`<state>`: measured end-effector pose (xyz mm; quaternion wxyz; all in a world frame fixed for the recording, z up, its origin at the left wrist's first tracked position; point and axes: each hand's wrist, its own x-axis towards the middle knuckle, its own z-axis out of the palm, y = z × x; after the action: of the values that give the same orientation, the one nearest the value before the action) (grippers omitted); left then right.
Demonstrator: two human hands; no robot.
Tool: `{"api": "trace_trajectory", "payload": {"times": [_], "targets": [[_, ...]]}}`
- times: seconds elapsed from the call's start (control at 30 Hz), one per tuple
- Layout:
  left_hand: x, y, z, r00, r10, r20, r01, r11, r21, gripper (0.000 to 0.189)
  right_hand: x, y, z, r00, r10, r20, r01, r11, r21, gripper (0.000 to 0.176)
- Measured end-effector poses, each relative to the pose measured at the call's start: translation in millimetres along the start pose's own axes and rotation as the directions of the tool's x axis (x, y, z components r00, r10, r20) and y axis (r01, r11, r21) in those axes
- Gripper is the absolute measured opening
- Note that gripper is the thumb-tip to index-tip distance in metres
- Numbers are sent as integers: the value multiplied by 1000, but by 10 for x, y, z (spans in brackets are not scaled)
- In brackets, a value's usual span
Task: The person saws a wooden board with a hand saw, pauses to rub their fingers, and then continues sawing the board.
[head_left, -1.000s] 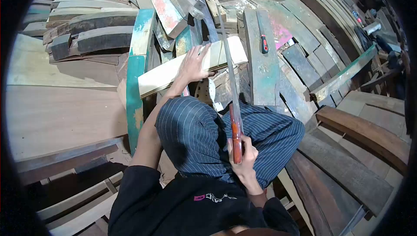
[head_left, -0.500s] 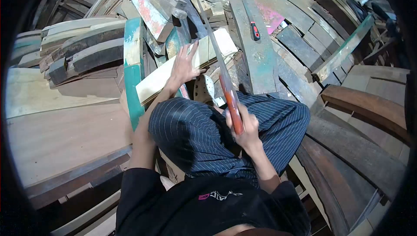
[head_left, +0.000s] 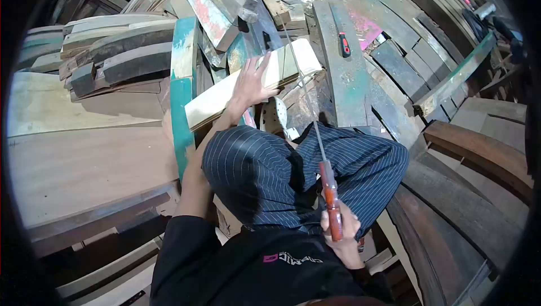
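Note:
My left hand lies on a pale wooden board, its fingers spread over the top face. The board slants up to the right over the wood in front of my knees. Low in front of my right thigh, my right hand is wrapped around the reddish-brown handle of a handsaw. The long thin blade runs forward and crosses the board near its far right end. A dark cut line shows on the board just left of the blade. Under the board, a perforated pale shoe is partly covered.
A tool with a red and black handle lies on a grey plank at right. A green-painted beam stands left of the board. Wood offcuts pile up ahead, and curved timbers lie at right.
My right hand has pulled the saw back towards my body, lower in the view. My left hand stays on the board. The whole view has shifted slightly.

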<state>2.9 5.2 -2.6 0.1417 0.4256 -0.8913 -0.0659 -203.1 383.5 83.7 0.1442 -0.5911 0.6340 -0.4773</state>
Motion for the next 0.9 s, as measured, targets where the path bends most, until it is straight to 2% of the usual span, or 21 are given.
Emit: {"api": "trace_trajectory", "payload": {"times": [0.03, 0.07, 0.17, 0.2, 0.23, 0.27, 0.3, 0.37, 0.4, 0.43, 0.53, 0.57, 0.63, 0.73, 0.8, 0.83, 0.87, 0.9], "targets": [[18, 8, -9, 1000, -1, 4, 1, 1000, 5, 118, 83, -28, -30, 999, 32, 15, -33, 999, 31, 30], [34, 27, -15, 999, -37, 17, 37, 999, 8, 118, 230, -64, 4, 999, 6, -43, -7, 1000, -8, 31], [30, 7, -8, 1000, -11, 0, 11, 1000, 12, 118, 979, -64, 315, 988, 155, 12, -155, 978, 136, 28], [36, 34, -28, 1000, -22, 15, 21, 1000, 21, 117, 1170, -34, 415, 976, 193, 99, -209, 957, 200, 24], [51, 43, -47, 999, -28, 21, 28, 999, 18, 117, 1322, 51, 605, 990, 132, 49, -140, 955, 262, 26], [54, 50, -53, 999, -36, 31, 35, 999, 12, 117, 1397, 146, 754, 991, 112, 69, -125, 968, 218, 29], [52, 61, -49, 998, -44, 41, 44, 999, 5, 117, 1412, 166, 891, 993, 107, 49, -116, 956, 268, 31], [103, 38, -33, 1000, -6, -13, 6, 1000, -4, 118, 1300, 88, 952, 999, 47, -4, -45, 981, 191, 28], [87, 28, -25, 1000, 3, -19, -4, 1000, -4, 118, 1191, -62, 813, 996, 78, 53, -87, 975, 205, 35], [41, 29, -6, 1000, 6, -23, -6, 1000, -5, 119, 1000, -90, 777, 998, 55, -24, -51, 989, 142, 34], [16, 56, -35, 1000, 1, -19, -1, 1000, -13, 117, 397, -218, 387, 997, 69, 24, -70, 996, 63, 30], [30, 51, -45, 1000, 12, -23, -12, 1000, -8, 116, 291, -291, 223, 994, -85, 67, 94, 985, -143, 30], [19, 34, -17, 1000, -6, -1, 6, 1000, 0, 116, -125, -239, 163, 1000, 12, 3, -12, 1000, -8, 31], [35, 2, -5, 1000, 11, 9, -11, 1000, -28, 119, 124, -287, 70, 1000, -1, 21, 4, 993, -121, 32], [26, -40, 48, 999, 37, -13, -37, 999, -1, 117, 565, -210, 263, 999, 41, 33, -40, 998, -49, 29], [38, -44, 47, 998, 51, -26, -51, 999, 15, 117, 856, -187, 402, 989, 139, 40, -143, 980, 137, 26], [43, -2, -6, 999, 40, -4, -40, 999, 1, 118, 1161, -141, 546, 985, 169, 34, -172, 942, 289, 21], [43, 16, -19, 999, 32, -7, -32, 999, -8, 118, 1352, 0, 755, 986, 165, 21, -165, 945, 282, 19]]}}
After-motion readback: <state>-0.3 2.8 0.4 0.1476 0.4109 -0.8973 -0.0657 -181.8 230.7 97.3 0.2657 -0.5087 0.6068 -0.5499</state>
